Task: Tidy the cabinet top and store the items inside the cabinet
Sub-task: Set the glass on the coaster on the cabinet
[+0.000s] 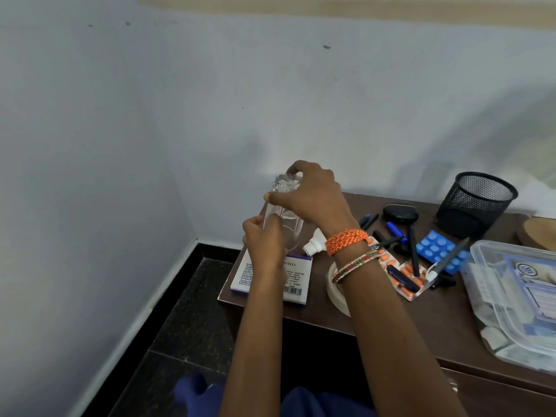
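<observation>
Both hands hold a clear plastic bottle [282, 206] above the left end of the dark wooden cabinet top [436, 320]. My right hand [313, 194] grips its upper end from above; my left hand [264, 245] wraps its lower part. Under them lies a white and purple box [296, 281] with a barcode. A small white bottle [314, 245] lies on its side beside the box. Orange pill strips [403, 272], a blue pill strip [439, 249] and several pens [413, 251] are scattered to the right.
A black mesh pen holder [478, 203] stands at the back. A clear lidded plastic container [517, 299] sits at the right edge. A black case [400, 213] lies near the wall. A roll of tape [337, 293] rests by my right forearm. Dark floor lies left of the cabinet.
</observation>
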